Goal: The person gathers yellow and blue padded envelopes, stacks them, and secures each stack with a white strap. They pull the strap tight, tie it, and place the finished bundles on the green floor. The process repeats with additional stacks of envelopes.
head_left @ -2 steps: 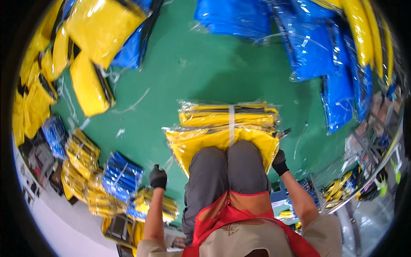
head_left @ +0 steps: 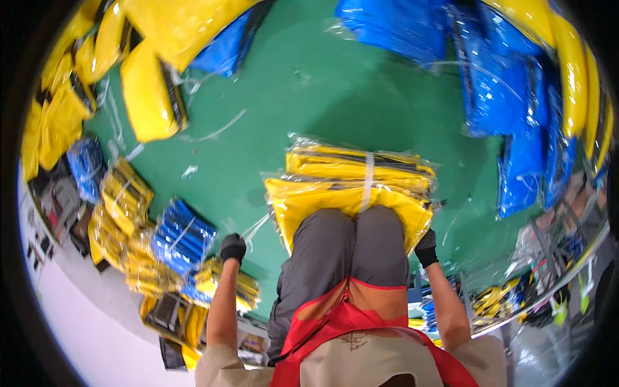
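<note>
Everything is turning slightly clockwise since the earlier frame, with the yellow bundle (head_left: 332,191) now sitting a little higher and farther right in view. It is lying between and ahead of the hands, against the knees (head_left: 380,238), a white band (head_left: 368,177) wrapping its middle. The left hand (head_left: 233,248) is curling into a fist, a pale strip (head_left: 259,226) trailing beside it (whether it is gripping that, I cannot tell). The right hand (head_left: 426,248) is resting at the bundle's near right edge, its fingers partly hiding, so its grip is staying unclear. Left of the left hand, a blue bundle (head_left: 184,235) is lying.
</note>
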Available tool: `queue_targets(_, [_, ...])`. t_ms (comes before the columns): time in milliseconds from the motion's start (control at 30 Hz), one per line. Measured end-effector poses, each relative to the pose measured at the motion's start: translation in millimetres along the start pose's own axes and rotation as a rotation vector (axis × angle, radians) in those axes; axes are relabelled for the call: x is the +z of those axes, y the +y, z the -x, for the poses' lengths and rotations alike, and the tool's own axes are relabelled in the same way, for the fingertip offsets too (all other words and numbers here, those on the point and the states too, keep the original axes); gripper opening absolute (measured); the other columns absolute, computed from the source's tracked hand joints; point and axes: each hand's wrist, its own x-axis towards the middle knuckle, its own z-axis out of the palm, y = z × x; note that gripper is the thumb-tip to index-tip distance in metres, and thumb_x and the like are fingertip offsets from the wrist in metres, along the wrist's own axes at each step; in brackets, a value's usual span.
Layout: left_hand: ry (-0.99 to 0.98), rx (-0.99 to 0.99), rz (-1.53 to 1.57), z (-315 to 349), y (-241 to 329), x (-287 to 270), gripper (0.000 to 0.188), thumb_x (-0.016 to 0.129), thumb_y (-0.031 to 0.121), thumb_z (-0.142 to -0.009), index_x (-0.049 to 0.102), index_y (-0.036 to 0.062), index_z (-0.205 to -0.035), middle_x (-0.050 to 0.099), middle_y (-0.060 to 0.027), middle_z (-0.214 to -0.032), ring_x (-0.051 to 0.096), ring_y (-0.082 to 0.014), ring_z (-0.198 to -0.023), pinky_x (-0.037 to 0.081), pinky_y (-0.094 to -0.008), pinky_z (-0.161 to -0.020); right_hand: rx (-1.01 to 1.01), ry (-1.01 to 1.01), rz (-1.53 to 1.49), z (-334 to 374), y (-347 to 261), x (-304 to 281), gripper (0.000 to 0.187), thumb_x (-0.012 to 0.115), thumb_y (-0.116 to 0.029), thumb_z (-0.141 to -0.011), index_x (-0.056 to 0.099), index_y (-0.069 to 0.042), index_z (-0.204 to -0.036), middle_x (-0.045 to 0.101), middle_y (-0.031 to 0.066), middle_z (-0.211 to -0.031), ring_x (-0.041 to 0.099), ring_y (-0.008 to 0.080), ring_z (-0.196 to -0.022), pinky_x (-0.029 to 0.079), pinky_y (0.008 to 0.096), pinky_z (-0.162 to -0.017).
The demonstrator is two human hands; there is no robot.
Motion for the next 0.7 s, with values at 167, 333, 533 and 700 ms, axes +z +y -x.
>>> queue_targets(167, [0.238, -0.464, 0.074, -27, 10, 39, 0.021, 0.051, 0.022, -0.075, 0.064, 0.0050, -0.080, 0.060, -0.0204, -0.086, 0.056, -0.0357, -0.088, 0.046, -0.0419, -0.076, -0.104, -0.028, 0.342, -6, 5, -10, 0.023, 0.055, -0.015, -0.079, 0.058, 0.000, -0.097, 0.063, 0.0167, -0.089, 0.060, 0.0316, -0.084, 0.047, 0.0393, -0.071])
queue_targets(333, [0.281, -0.921, 1.236, -68, -15, 34, 0.044, 0.053, 0.047, -0.080, 0.061, 0.0032, -0.086, 0.060, -0.0141, -0.092, 0.058, -0.0306, -0.082, 0.046, -0.0398, -0.073, -0.024, -0.117, 0.090, -5, -2, -17, 0.032, 0.048, -0.018, -0.086, 0.051, -0.002, -0.114, 0.058, 0.0096, -0.109, 0.055, 0.0257, -0.097, 0.045, 0.0349, -0.081])
queue_targets(533, [-0.174, -0.051, 2.618, -46, -8, 43, 0.059, 0.035, 0.069, -0.077, 0.045, 0.0112, -0.073, 0.043, -0.0040, -0.068, 0.045, -0.0195, -0.064, 0.041, -0.0383, -0.060, -0.165, -0.153, -0.239, -14, 52, -33, 0.030, 0.043, -0.014, -0.089, 0.046, -0.004, -0.117, 0.053, 0.0106, -0.115, 0.052, 0.0240, -0.101, 0.042, 0.0346, -0.085])
queue_targets(700, [0.041, -0.275, 2.493, -21, 10, 24, 0.061, 0.035, 0.073, -0.074, 0.045, 0.0135, -0.066, 0.040, 0.0022, -0.056, 0.039, -0.0128, -0.054, 0.035, -0.0277, -0.049, -0.308, -0.059, 0.144, -17, 33, -30, 0.026, 0.045, -0.017, -0.090, 0.051, -0.001, -0.110, 0.058, 0.0094, -0.104, 0.057, 0.0199, -0.088, 0.047, 0.0310, -0.072])
